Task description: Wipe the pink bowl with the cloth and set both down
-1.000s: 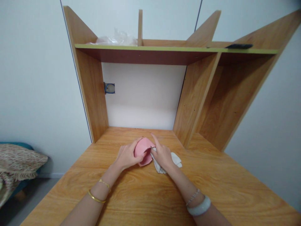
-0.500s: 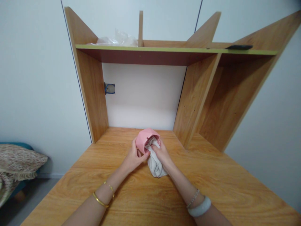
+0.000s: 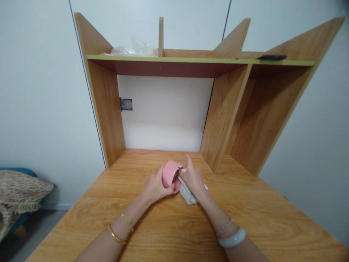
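My left hand point(image 3: 154, 188) grips a small pink cup point(image 3: 170, 174) tipped on its side just above the wooden desk point(image 3: 169, 225). My right hand point(image 3: 193, 178) holds a whitish cloth point(image 3: 188, 193) bunched against the cup's open mouth, with the index finger sticking up. Part of the cloth hangs below the hand onto the desk. Both hands meet at the middle of the desk, in front of the open hutch bay.
A wooden hutch point(image 3: 229, 109) with upright dividers stands at the desk's back. On its top shelf lie crumpled clear plastic point(image 3: 133, 47) at the left and a flat black object point(image 3: 271, 57) at the right. A patterned blanket point(image 3: 19, 196) lies at the lower left, beside the desk.
The cup was lifted and turned with the cloth pushed into its mouth, then came back down and tipped sideways. My right hand shifted with the cloth along the cup's rim.
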A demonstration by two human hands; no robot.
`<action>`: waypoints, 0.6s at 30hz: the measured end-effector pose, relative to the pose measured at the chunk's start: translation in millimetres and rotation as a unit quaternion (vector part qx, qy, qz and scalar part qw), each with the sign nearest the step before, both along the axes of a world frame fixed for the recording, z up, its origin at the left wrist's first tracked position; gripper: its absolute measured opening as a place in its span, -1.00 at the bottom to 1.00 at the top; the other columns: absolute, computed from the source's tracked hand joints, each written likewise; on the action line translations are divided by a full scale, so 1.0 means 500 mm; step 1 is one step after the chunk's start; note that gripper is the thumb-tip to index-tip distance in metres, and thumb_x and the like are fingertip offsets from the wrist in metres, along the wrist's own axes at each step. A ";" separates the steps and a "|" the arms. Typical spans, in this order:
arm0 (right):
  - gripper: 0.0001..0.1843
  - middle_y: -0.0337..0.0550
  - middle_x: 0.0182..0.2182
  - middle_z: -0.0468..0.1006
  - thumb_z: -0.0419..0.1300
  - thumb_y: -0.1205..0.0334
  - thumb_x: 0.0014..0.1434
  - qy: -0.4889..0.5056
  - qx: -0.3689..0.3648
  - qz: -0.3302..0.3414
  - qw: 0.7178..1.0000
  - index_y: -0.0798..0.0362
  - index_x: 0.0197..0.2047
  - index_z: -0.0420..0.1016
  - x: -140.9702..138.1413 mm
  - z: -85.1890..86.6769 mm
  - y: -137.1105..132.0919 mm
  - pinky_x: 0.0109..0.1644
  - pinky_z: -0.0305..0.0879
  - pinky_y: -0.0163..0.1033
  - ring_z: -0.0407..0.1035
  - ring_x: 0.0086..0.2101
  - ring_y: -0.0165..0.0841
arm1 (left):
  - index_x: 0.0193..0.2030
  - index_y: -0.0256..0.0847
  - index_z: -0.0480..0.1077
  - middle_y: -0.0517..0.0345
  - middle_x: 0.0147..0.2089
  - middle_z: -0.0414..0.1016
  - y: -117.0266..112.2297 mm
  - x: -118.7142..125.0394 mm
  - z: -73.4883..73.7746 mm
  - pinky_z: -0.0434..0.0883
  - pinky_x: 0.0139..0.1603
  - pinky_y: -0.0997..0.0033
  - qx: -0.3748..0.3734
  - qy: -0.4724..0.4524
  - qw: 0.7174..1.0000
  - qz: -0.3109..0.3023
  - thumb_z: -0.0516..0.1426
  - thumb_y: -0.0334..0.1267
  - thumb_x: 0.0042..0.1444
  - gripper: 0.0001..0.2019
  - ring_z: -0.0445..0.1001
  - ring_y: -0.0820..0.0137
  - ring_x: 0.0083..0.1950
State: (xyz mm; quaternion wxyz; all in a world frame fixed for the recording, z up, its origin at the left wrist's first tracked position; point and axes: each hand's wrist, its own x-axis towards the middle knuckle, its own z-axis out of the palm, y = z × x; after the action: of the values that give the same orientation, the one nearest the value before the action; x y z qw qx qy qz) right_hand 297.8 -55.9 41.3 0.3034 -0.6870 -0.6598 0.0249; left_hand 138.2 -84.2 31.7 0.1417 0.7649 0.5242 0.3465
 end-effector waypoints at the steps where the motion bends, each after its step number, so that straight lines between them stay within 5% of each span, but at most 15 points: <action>1: -0.29 -0.09 -0.43 0.52 0.03 0.17 0.04 -0.014 0.008 0.009 1.000 0.05 0.24 -0.12 -0.003 0.003 -0.005 -0.36 0.14 -0.28 0.41 -0.35 -0.21 | 0.14 -0.26 0.09 -0.04 -0.12 0.45 0.001 0.000 0.000 0.35 -0.20 0.31 -0.001 0.005 1.000 0.005 0.17 -0.10 -0.18 -0.30 0.44 0.16 -0.16; 7: -0.29 -0.12 -0.40 0.51 0.03 0.15 0.04 -0.001 0.034 0.051 0.998 0.06 0.24 -0.11 -0.005 0.002 -0.005 -0.32 0.15 -0.30 0.41 -0.33 -0.23 | -0.04 -0.23 0.29 0.04 -0.15 0.47 0.026 -0.001 -0.013 0.34 -0.20 0.43 -0.024 -0.084 0.996 0.034 0.13 -0.25 -0.15 -0.55 0.44 0.30 -0.17; 12: -0.39 0.01 -0.25 0.51 -0.01 0.01 0.10 -0.005 0.014 0.033 0.999 0.03 0.18 0.03 0.028 0.000 0.013 -0.24 0.17 -0.23 0.39 -0.23 -0.17 | -0.34 -0.30 0.38 0.07 -0.43 0.49 0.064 -0.018 -0.023 0.34 -0.41 0.50 -0.077 -0.297 0.946 0.104 0.13 -0.26 -0.15 -0.79 0.44 0.37 -0.40; 18: -0.48 0.11 -0.04 0.38 0.03 0.06 0.06 -0.037 -0.036 -0.051 0.997 0.12 0.06 0.21 0.093 -0.005 0.037 -0.14 0.18 -0.21 0.32 -0.09 -0.19 | -0.50 -0.26 0.29 0.37 -0.83 0.12 0.072 -0.038 -0.029 0.08 -0.80 0.57 -0.103 -0.385 0.912 0.093 -0.04 -0.02 0.00 -0.68 0.09 0.54 -0.83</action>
State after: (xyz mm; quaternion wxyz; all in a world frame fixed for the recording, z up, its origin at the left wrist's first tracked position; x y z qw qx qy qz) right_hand 344.2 -37.2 38.7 0.2550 -0.7306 -0.6334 0.0074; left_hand 119.3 -48.2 17.4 0.3777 0.5013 0.5300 0.5703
